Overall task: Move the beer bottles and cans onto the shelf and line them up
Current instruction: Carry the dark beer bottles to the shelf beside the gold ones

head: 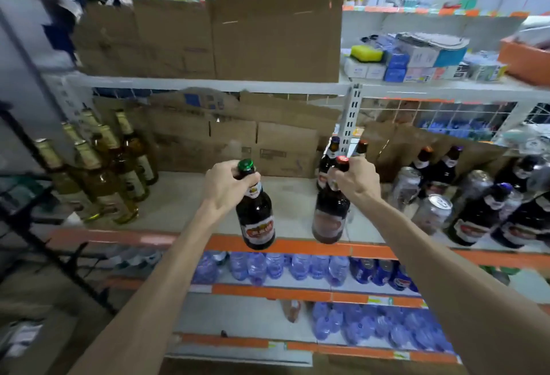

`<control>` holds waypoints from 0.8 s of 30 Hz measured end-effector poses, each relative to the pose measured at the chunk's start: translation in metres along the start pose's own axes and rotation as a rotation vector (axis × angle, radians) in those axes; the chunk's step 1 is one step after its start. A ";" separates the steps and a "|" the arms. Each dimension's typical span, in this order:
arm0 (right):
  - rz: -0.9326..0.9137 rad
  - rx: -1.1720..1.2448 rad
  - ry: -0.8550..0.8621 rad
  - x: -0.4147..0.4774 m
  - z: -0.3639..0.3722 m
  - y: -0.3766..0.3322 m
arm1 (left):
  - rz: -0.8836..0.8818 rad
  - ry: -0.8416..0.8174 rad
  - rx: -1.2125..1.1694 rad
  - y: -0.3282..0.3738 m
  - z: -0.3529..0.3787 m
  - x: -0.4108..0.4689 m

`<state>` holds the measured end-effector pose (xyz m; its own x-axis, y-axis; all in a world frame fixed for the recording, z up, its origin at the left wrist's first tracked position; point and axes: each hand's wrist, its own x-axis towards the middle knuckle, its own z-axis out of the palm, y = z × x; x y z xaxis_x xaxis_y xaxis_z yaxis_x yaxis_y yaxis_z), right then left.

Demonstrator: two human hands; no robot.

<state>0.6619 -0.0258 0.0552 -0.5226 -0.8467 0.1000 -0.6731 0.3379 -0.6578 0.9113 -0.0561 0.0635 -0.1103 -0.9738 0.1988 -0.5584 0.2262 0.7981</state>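
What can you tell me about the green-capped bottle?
The green-capped bottle is dark brown glass with a pale neck label and a red-and-white oval label on its body. The left hand grips it round the neck, just under the cap. It hangs nearly upright, base tilted slightly right, in front of the orange front edge of the shelf, seemingly touching nothing else.

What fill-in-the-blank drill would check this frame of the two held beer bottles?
1. The left hand grips the left bottle by its neck; its cap is ____.
2. The right hand grips the right bottle, whose cap is ____.
3. The silver cans stand on the shelf to the ____ of both held bottles.
Missing: green; red; right.
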 end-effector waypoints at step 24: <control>-0.122 0.108 -0.226 0.111 0.274 -0.211 | -0.013 0.102 0.111 -0.198 -0.116 0.226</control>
<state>0.8888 -0.3034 0.0006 -0.3031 -0.9527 0.0219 -0.6581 0.1926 -0.7278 1.0925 -0.3185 0.0163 -0.0214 -0.9679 0.2505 -0.6472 0.2044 0.7344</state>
